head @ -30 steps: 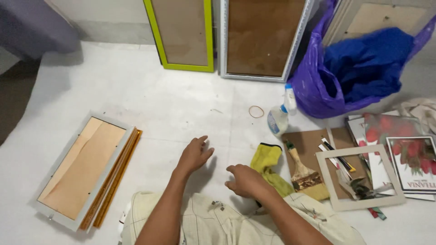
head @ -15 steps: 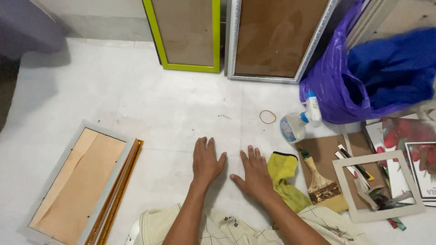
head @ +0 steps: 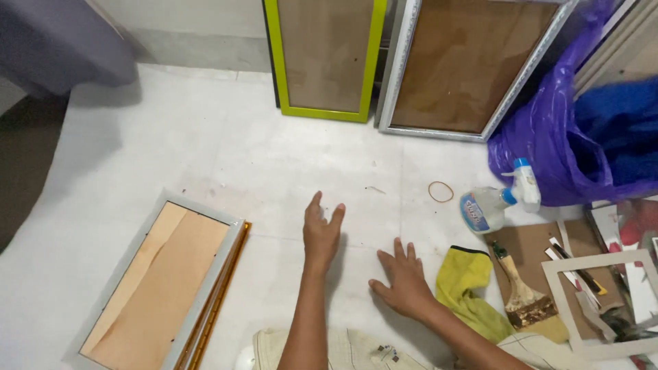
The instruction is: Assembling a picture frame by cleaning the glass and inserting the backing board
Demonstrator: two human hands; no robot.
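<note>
My left hand [head: 322,231] reaches forward over the white floor [head: 226,157], fingers spread and holding nothing. Flat on the floor to its right rests my right hand [head: 403,279], palm down, fingers apart, next to a yellow cloth [head: 465,281]. A silver picture frame [head: 156,286] lies face down at the lower left, showing its brown backing, with gold-coloured frame strips [head: 221,301] along its right side.
A green frame [head: 325,58] and a silver frame [head: 466,68] lean against the wall. A rubber band [head: 441,191], a spray bottle [head: 497,202], a paintbrush [head: 521,294], a white mat frame [head: 603,301] and a purple bag [head: 582,130] crowd the right.
My left hand has moved forward and lifted off the floor. My right hand has stayed flat beside the yellow cloth. The camera has shifted left, showing less of the clutter at the right.
</note>
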